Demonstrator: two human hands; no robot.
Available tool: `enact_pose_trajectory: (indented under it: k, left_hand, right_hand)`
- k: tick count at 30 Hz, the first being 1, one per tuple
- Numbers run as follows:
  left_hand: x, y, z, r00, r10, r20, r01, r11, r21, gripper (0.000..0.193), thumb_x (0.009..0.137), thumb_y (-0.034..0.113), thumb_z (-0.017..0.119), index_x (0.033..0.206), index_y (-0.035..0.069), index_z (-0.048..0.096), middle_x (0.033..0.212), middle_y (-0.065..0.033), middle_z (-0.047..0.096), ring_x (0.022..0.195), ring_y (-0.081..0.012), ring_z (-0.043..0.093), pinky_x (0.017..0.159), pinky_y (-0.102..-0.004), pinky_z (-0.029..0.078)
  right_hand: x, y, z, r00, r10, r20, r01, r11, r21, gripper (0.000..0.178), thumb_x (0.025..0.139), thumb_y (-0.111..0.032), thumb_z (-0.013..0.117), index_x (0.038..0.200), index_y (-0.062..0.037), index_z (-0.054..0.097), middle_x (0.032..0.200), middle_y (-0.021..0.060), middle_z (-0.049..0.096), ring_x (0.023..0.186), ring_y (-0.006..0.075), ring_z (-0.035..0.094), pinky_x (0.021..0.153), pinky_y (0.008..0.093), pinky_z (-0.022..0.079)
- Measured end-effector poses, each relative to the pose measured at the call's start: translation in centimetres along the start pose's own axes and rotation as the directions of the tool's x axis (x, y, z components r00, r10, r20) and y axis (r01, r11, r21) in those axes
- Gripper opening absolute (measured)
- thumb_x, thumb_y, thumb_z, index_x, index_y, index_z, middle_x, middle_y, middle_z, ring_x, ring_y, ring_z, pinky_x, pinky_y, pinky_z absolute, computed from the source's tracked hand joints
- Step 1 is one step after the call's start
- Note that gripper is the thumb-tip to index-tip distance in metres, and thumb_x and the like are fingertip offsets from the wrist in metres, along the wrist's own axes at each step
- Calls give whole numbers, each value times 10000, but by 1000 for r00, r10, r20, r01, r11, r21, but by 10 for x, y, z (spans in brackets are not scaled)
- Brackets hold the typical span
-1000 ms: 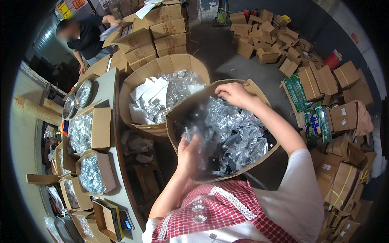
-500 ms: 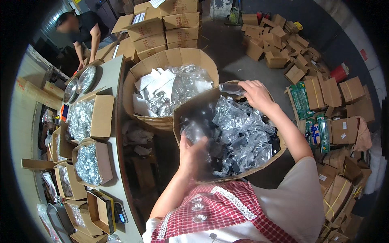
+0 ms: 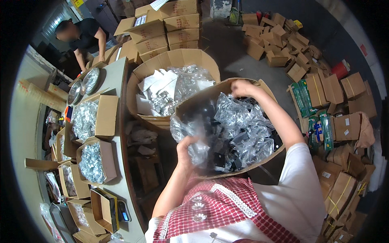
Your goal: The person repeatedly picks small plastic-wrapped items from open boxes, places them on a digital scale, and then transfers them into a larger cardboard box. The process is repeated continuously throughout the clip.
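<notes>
A large cardboard box [image 3: 263, 158] stands in front of me, holding many clear plastic bags [image 3: 243, 117] with black flat parts among them. At its near left side my left hand [image 3: 187, 149] is closed on a bunch of clear plastic bags [image 3: 194, 135], smeared by motion. My right hand [image 3: 242, 89] is inside the far rim of the box, above the bags. Its fingers are blurred and curled downward, and whether they hold anything is hidden.
Behind stands a round cardboard bin [image 3: 174, 58] with clear bags and white papers. On the left, a long table [image 3: 125, 162] carries small boxes of bagged metal parts and a scale [image 3: 123, 211]. A co-worker [image 3: 87, 36] leans over at the far left. Cartons [image 3: 279, 44] are heaped at right.
My right hand has moved slightly left and down into the box's far side; the clear bag seen in it before no longer shows. The bags at my left hand have shifted left over the rim.
</notes>
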State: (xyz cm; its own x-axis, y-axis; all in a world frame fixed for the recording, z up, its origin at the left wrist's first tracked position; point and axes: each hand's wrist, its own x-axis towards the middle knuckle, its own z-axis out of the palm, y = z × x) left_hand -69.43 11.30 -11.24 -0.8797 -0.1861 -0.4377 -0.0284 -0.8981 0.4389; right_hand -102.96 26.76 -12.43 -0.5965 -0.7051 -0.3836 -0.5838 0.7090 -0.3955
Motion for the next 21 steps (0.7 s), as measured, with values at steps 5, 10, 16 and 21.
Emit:
enact_pose_trajectory:
  k: [5,10,16,21]
  left_hand:
    - [1,5,-8,989,-124,75,125,992,-2,390,760,140,627,1120,-7,643,957,-97,664,828,-217,646,747,-328,524]
    - [-1,-1,0,998,-25,-51,28,998,53,357,783,123,604,1123,19,640,887,-87,650,719,-208,623,644,-330,510]
    - [0,2,11,998,-53,-22,54,997,48,369,787,98,621,1135,-25,643,968,-131,689,834,-281,666,766,-412,560]
    - [-6,4,21,999,-26,30,23,995,96,583,775,104,667,1327,-26,527,1263,-169,629,1156,-324,611,912,-479,559]
  right_hand:
    - [27,44,71,964,-228,139,212,970,119,480,856,-329,656,1187,17,617,1183,241,656,1116,384,627,925,456,480]
    - [-1,38,48,995,-2,-102,48,892,449,368,870,-241,723,1135,1,640,1013,84,718,940,210,671,895,361,503]
    - [-72,21,-11,978,76,-197,152,393,907,297,998,-303,634,1139,-42,607,1032,103,717,969,155,667,849,314,526]
    - [-120,-30,-47,798,214,-563,403,505,763,256,1005,-334,627,993,-81,593,725,-2,589,622,69,570,564,242,494]
